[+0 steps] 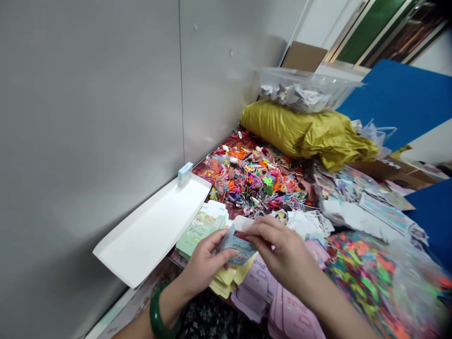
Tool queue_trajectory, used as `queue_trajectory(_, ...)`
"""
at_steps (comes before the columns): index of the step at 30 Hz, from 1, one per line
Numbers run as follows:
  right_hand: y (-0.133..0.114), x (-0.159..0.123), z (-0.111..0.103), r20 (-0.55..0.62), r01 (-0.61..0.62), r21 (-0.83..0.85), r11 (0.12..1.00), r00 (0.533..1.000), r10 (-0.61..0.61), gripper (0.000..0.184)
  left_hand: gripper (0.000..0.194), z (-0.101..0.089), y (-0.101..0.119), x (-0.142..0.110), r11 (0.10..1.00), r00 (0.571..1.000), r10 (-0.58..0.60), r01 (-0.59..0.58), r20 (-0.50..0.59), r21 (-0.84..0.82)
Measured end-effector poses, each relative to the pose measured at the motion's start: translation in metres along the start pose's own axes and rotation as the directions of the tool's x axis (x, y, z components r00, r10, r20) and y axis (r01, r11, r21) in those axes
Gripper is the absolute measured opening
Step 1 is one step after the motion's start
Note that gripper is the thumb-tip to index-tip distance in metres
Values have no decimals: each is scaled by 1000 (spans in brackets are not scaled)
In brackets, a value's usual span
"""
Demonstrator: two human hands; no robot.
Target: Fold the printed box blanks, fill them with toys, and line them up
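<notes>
The small light-blue paper box with dark letters and a little picture on its front (237,252) is open at the top, pinched in the left hand (208,256) over the yellow flat cards (226,281), while the right hand's (271,238) fingers dip into its opening.

the small light-blue carton (239,250) has dark lettering and a printed picture on its front. it is open at the top, a pale flap raised, something reddish showing in its mouth. it sits tilted in the left hand (202,264), the right hand (278,241) at its opening, above yellow flat cartons (223,282).
</notes>
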State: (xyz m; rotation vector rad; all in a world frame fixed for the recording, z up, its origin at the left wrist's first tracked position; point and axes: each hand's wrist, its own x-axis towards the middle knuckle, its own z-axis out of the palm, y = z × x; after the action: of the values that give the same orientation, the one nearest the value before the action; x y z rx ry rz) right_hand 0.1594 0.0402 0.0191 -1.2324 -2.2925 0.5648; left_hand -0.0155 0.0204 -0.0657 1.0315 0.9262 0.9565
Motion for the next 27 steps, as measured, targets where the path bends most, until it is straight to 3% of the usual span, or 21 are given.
queue_trajectory(2,-5,-4,11,6,21,-17,1000,1000,-21,25,36,-4,1,-2,998,999,29,-28,-33,50)
queue_trajectory(4,-11,-7,13,98,33,43,999,995,-37,31,29,-8,1,-4,992,997,65,-60,-40,111)
queue_trajectory(6,-9,-6,5,194,-2,209,978,980,-39,31,26,-12,2,-6,989,997,66,-63,-26,130)
queue_trajectory(8,7,3,-7,158,-99,328,940,986,48,25,28,-15,4,-8,994,999,38,-35,-27,108)
queue_trajectory(10,37,19,-15,-22,-240,240,941,967,252,23,31,-16,6,-8,998,998,12,-7,-60,70)
queue_trajectory(12,74,38,-13,-198,-440,-103,892,888,415,23,32,-15,8,-8,999,996,-7,9,-89,31)
queue_trajectory(15,122,62,8,-175,-484,-246,840,874,453,18,34,-13,9,-7,999,995,-20,17,-100,-29)
queue_trajectory(17,141,69,26,-146,-487,-285,825,873,465,16,35,-13,9,-7,998,995,-26,21,-100,-53)
queue_trajectory(20,153,69,41,-137,-502,-311,807,864,485,14,37,-14,9,-7,998,996,-21,16,-88,-62)
queue_trajectory(22,156,67,39,-147,-521,-298,800,853,500,14,37,-16,8,-8,998,995,-21,15,-101,-64)
queue_trajectory(27,140,53,6,-206,-556,-195,808,829,520,16,38,-15,2,-5,999,992,-1,-5,-126,-41)
